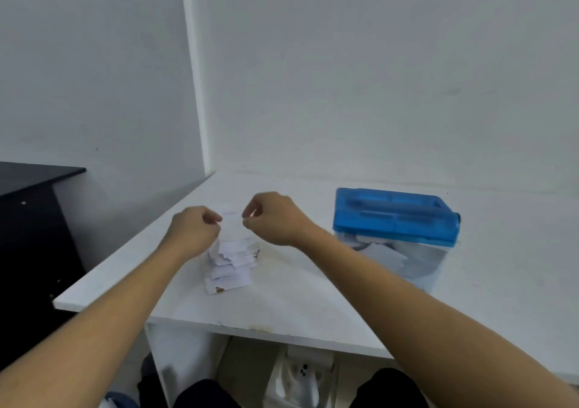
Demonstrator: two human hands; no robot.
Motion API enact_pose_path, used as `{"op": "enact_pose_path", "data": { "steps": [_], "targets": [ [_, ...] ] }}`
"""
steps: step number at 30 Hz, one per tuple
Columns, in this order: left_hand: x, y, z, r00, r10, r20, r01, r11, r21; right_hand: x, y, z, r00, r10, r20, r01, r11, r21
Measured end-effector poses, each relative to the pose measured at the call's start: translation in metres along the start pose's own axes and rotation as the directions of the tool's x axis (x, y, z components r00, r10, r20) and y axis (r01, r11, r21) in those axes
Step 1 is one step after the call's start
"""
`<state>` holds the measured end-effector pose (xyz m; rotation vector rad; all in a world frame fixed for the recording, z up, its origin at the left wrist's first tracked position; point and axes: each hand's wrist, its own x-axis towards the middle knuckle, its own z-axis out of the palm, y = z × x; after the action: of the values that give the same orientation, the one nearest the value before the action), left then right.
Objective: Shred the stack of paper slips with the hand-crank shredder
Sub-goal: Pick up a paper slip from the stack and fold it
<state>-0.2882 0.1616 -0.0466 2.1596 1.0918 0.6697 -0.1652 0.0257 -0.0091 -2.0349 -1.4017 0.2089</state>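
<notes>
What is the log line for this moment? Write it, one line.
left hand: pinches slip | right hand: pinches slip | slip: above stack | shredder: untouched, right of stack

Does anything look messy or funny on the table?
Yes. The stack of paper slips is crooked, with slips poking out at different angles. The left hand and right hand pinch one slip above it. The table has brownish stains near its front edge.
</notes>
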Motion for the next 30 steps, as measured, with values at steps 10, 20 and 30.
{"op": "enact_pose_path", "data": {
  "steps": [10,20,30],
  "targets": [
    [0.01,-0.037,0.026,1.0,-0.021,-0.014,0.023,0.975,0.219,0.047,0.035,0.085,0.941,0.338,0.027,-0.338,0.941,0.02],
    [0.005,-0.039,0.032,0.994,0.017,-0.106,0.002,0.984,0.181,0.039,0.036,0.095,0.939,0.336,-0.069,-0.334,0.942,0.035],
    [0.002,-0.024,0.038,0.996,-0.009,-0.085,0.009,1.0,0.004,0.038,0.029,0.091,0.909,0.417,0.003,-0.416,0.905,0.091]
  ]
}}
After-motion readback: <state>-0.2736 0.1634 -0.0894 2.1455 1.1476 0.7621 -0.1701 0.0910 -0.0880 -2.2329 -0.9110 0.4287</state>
